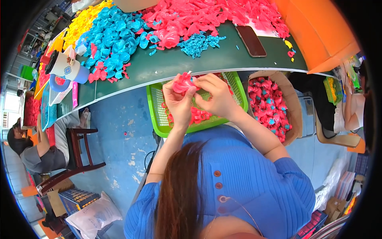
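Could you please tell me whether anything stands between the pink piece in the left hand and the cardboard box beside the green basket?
Yes, in this view: the right hand is close beside the pink piece, then the right rim of the green basket precedes the cardboard box. Nothing visible separates the left hand from the piece.

Over the green basket [152, 115], our left hand [178, 101] grips a pink plastic piece [184, 83], and our right hand [217, 95] has its fingertips at the piece's edge. Pink parts [199, 115] lie in the basket. Just right of the basket we have a cardboard box [293, 109] full of pink-and-blue pieces [266, 101]. On the dark green table [159, 65] beyond the basket we see a pink heap [183, 18], a small blue heap [199, 44] and, beyond the basket's right side, a phone [250, 41].
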A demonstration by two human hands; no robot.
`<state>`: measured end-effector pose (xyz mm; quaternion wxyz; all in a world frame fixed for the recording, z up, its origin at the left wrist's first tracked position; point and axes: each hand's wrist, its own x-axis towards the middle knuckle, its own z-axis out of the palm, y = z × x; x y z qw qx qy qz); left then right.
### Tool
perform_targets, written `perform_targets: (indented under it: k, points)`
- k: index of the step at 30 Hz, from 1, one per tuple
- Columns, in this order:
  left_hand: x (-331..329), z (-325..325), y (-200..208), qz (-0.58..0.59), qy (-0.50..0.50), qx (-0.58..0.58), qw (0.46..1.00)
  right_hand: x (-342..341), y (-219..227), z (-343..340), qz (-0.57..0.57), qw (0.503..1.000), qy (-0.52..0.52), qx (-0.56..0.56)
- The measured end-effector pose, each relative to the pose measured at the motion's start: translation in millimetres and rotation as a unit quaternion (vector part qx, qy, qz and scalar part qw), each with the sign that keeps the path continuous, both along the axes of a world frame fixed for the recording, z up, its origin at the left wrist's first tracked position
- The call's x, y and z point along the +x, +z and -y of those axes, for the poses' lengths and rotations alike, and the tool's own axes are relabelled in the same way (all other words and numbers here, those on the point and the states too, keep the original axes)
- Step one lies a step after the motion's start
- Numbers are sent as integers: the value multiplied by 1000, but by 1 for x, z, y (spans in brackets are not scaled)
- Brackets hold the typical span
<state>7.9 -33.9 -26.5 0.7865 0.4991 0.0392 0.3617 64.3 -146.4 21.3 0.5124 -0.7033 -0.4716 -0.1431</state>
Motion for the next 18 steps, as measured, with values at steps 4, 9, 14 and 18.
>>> perform_targets:
  k: [4,9,14,18]
  points:
    - [2,4,18,-33,-71,-96,992,4,-11,-2,8,999,-34,9]
    - [5,-12,13,0,-84,-34,996,1,-4,-17,-58,997,-37,39]
    - [4,-34,16,-4,-76,-12,997,7,3,-30,-119,993,26,7]
    - [1,-67,10,-36,-2,-80,996,45,21,-61,-97,977,170,-89]
